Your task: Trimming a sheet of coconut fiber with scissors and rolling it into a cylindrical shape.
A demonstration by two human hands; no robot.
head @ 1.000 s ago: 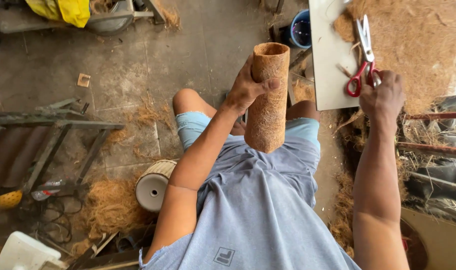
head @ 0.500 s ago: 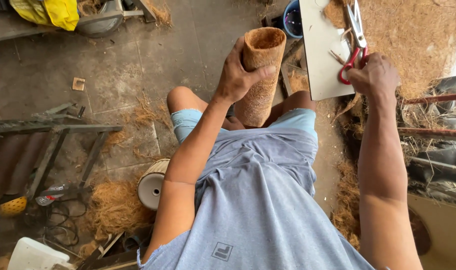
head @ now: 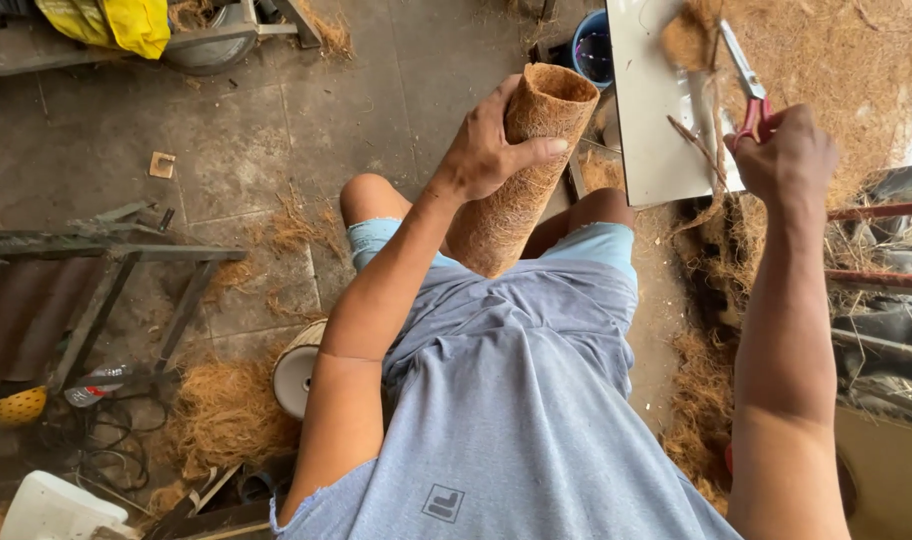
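1. The coir fibre sheet [head: 836, 70] spreads over the bench beyond the right hand, with the pale board [head: 651, 110] lying just inside that hand, between it and the tube.
2. The coir tube [head: 521, 165] stands tilted over the person's lap, open mouth up; the left hand [head: 486, 150] is wrapped around its upper part, fingers behind, thumb across the front, closed firmly on it.
3. The right hand [head: 791, 155] is closed around the red handles of the scissors [head: 748, 85], lifted off the board; the blades point away from the grip, and I cannot tell how far they are parted.
4. Judged from this, the step is fetching the scissors to the tube; trimming would call for bringing blades to the rim.
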